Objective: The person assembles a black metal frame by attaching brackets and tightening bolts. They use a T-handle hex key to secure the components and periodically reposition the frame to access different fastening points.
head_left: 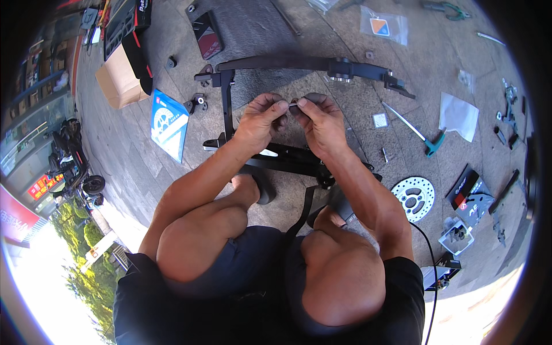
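Observation:
My left hand (261,121) and my right hand (321,123) meet over a black metal frame (276,62). Thumb and fingers of each are pinched together on a small bolt-like metal piece (294,104), mostly hidden by the fingertips. The frame lies on the paving between my feet and beyond my hands, with a long curved bar at its far side. A black lower bar (293,164) runs below my wrists. Right of my hands lie a T-handle wrench (434,145) with a teal grip and a small square packet (380,120).
A perforated brake disc (422,187) lies by my right forearm. At left are a blue-and-white package (169,126) and an open cardboard box (123,77). A dark mat (247,29) lies beyond the frame, a clear plastic bag (384,26) far right. Motorcycles (72,161) stand at far left.

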Demonstrator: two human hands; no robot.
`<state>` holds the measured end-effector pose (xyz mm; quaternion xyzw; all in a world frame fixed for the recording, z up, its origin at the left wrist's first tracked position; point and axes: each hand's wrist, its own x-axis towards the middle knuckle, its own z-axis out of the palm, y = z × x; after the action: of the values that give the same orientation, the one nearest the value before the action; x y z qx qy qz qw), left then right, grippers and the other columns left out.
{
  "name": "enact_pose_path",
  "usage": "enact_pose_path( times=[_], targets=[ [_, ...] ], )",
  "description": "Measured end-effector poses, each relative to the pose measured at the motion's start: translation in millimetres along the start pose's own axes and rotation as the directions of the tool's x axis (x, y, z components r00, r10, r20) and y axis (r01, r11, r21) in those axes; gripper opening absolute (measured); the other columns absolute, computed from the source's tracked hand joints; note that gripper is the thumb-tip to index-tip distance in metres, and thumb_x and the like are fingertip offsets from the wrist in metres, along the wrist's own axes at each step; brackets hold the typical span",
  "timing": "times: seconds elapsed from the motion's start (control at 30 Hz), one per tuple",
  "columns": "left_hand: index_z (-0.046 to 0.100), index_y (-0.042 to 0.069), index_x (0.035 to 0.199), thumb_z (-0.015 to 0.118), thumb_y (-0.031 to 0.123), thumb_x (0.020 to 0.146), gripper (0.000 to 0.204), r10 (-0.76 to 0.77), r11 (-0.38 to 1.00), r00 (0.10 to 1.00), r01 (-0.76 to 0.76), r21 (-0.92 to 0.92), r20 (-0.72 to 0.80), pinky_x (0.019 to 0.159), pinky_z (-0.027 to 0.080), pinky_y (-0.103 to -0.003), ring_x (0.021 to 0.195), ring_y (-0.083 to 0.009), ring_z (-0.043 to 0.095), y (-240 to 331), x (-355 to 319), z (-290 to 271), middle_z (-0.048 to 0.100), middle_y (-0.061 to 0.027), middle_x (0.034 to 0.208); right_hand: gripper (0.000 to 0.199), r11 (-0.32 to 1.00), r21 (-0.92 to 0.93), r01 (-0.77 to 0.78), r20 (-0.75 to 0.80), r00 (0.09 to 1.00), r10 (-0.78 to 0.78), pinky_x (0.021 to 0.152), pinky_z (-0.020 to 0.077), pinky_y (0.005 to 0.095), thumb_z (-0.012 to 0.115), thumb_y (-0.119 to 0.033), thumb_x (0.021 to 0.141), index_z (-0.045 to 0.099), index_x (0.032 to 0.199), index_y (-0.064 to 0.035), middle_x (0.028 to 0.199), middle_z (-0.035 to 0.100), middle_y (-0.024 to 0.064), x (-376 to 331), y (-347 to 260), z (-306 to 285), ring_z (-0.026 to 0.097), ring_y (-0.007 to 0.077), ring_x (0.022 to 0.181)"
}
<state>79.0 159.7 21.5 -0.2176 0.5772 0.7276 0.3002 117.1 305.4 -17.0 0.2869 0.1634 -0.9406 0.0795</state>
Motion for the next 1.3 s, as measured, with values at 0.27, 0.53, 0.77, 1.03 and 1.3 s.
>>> enact_pose_path(
  times=[0.27, 0.53, 0.77, 1.03, 1.3],
  targets=[
    [0.064, 0.002, 0.099, 0.065, 0.016, 0.090, 0.017, 0.015, 0.949, 0.998, 0.007, 0.315, -0.066, 0.058, 0.045, -0.025, 0.066, -0.0121, 0.056, 4.4, 3.2, 3.4, 0.062, -0.0045, 0.078, 0.019, 0.990, -0.132, 0.055, -0.112, 0.991, -0.070, 0.075, 0.0552, 0.0307, 0.069, 0.002, 0.082, 0.055, 0.094, 0.0011, 0.090, 0.063, 0.0112, 4.8, 8.0, 4.4, 0.064, 0.0190, 0.082],
    [0.060, 0.005, 0.092, 0.065, 0.017, 0.091, 0.013, -0.095, 0.980, 0.991, 0.109, -0.164, 0.096, 0.057, 0.043, -0.026, 0.065, -0.0134, 0.055, 2.1, 7.3, -7.2, 0.060, -0.0042, 0.078, 0.019, 0.997, 0.082, 0.010, -0.071, 0.997, -0.004, 0.076, 0.0544, 0.0328, 0.067, 0.002, 0.082, 0.053, 0.095, 0.0029, 0.088, 0.062, 0.0122, -1.2, 4.2, 11.0, 0.064, 0.0209, 0.081],
    [0.063, 0.006, 0.090, 0.064, 0.024, 0.092, 0.017, 0.234, 0.940, 0.970, -0.206, 0.273, -0.072, 0.055, 0.043, -0.026, 0.060, -0.0113, 0.054, -1.9, 9.9, 9.7, 0.062, -0.0019, 0.076, 0.012, 0.997, 0.073, 0.040, -0.104, 0.994, -0.033, 0.079, 0.0552, 0.0334, 0.065, 0.002, 0.085, 0.057, 0.094, -0.0005, 0.088, 0.064, 0.0109, 8.0, 4.6, 23.2, 0.065, 0.0205, 0.081],
    [0.059, 0.016, 0.087, 0.067, 0.023, 0.089, 0.010, -0.070, 0.937, 0.998, 0.067, -0.343, 0.005, 0.063, 0.042, -0.030, 0.070, -0.0143, 0.055, 9.0, 16.1, 9.0, 0.061, 0.0000, 0.079, 0.007, 0.991, 0.130, 0.037, -0.045, 0.999, -0.032, 0.076, 0.0565, 0.0310, 0.064, 0.001, 0.086, 0.060, 0.090, -0.0030, 0.087, 0.067, 0.0097, 6.4, 2.8, 29.3, 0.066, 0.0195, 0.081],
    [0.060, 0.015, 0.101, 0.064, 0.024, 0.090, 0.015, -0.130, 0.904, 0.974, 0.193, -0.381, 0.184, 0.077, 0.044, -0.031, 0.087, -0.0148, 0.054, 11.2, 17.8, -4.3, 0.062, -0.0034, 0.095, 0.019, 0.989, 0.149, 0.006, 0.036, 0.999, -0.012, 0.066, 0.0555, 0.0337, 0.068, -0.001, 0.084, 0.053, 0.095, -0.0004, 0.087, 0.067, 0.0154, 11.1, -2.8, 32.6, 0.067, 0.0234, 0.074]
  ],
)
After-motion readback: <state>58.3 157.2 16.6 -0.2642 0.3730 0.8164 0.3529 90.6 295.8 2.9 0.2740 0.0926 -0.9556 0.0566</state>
